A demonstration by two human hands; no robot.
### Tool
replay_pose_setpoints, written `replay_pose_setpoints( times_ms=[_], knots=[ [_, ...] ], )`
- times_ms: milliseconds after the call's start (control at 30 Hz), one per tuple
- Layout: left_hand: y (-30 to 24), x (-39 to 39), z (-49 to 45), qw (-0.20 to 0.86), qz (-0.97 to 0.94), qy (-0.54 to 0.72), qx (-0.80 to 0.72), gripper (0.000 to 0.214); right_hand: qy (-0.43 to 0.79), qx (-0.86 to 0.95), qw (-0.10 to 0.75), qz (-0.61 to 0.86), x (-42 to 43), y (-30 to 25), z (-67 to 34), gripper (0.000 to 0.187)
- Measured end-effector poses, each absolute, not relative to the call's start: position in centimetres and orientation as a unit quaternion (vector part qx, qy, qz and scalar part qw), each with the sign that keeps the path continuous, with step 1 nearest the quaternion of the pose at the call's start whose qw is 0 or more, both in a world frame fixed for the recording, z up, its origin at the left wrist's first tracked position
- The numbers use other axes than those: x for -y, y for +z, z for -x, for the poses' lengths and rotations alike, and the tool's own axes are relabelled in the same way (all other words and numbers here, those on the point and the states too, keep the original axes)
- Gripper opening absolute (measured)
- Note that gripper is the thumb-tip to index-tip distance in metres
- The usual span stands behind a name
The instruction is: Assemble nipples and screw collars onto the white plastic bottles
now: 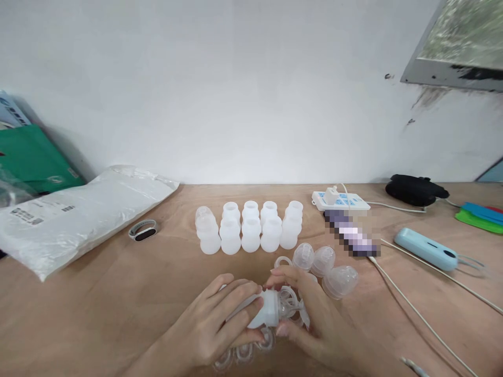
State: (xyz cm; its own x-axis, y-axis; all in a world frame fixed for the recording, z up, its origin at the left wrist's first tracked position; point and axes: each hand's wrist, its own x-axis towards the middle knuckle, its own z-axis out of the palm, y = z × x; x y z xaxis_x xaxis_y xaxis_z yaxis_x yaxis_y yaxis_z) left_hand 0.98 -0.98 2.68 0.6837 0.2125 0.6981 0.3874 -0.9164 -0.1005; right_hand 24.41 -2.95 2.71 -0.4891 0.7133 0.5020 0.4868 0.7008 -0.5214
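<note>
My left hand (220, 319) is closed round a small white translucent bottle (264, 310), held on its side just above the wooden table (118, 298). My right hand (310, 309) pinches a clear ring-like part (290, 302) at the bottle's neck. Several clear rings (243, 353) lie under my hands. Three clear domed caps (322, 264) lie just beyond my right hand, with one loose ring (282, 262) beside them. Further back, several white bottles (249, 228) stand upright in two rows.
A large white plastic bag (78, 209) lies at the left, with green packaging (31, 157) behind it. A wristband (143, 230) is near it. At the right are a power strip (340, 200), white cables (416, 309), a light blue device (426, 249) and a black object (414, 189).
</note>
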Motion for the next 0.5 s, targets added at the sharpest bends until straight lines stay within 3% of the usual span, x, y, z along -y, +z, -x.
replay_pose_setpoints(
  times_ms=[100, 267, 400, 500],
  knots=[
    [2.3, 1.0, -0.8, 0.120, 0.911, -0.357, 0.167, 0.022, 0.163, 0.848, 0.364, 0.350, 2.9, 2.7, -24.4, 0.049],
    [1.2, 1.1, -0.6, 0.134, 0.909, -0.361, 0.160, 0.023, 0.150, 0.850, 0.339, 0.374, 2.9, 2.8, -24.5, 0.038],
    [1.0, 1.1, -0.5, 0.135, 0.908, -0.361, 0.165, 0.022, 0.150, 0.858, 0.335, 0.360, 2.9, 2.7, -24.4, 0.047],
    [1.0, 1.2, -0.5, 0.145, 0.906, -0.362, 0.164, 0.021, 0.124, 0.860, 0.349, 0.353, 2.9, 2.5, -24.3, 0.039]
  ],
)
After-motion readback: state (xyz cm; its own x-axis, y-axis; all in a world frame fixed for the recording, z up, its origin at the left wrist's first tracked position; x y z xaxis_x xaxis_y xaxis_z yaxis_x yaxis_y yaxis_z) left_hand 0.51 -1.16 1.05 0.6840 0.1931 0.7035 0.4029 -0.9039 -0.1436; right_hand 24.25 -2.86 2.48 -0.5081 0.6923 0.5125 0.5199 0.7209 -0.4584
